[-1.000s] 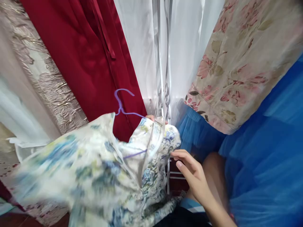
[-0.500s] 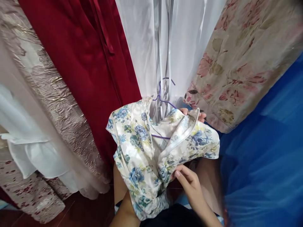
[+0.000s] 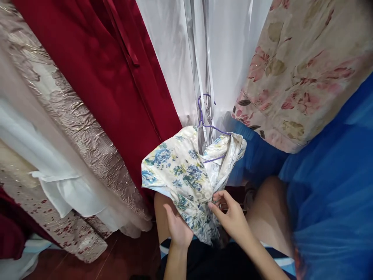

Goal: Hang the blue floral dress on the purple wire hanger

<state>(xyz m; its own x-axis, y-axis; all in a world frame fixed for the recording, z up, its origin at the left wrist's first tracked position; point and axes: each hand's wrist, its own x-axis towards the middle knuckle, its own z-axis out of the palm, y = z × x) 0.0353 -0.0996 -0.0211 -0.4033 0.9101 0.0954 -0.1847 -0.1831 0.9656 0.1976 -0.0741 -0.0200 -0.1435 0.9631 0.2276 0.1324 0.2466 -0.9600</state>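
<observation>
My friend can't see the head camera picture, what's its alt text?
A flowery garment on a purple hanger, with a person's left hand open at its lower side and right hand at its front. Red cloth and white cloth hang behind.

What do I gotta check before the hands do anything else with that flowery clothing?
1. Purple hanger inside the flowery clothing: ok, its lower bar shows through the opening.
2. Hanger clear of the white strips behind: cannot tell, they overlap in view.
3. Right hand at the clothing: ok, fingertips at its front.
4. Left hand closed around it: not ok, the hand is open.
5. Front opening closed: not ok, it gapes.
</observation>
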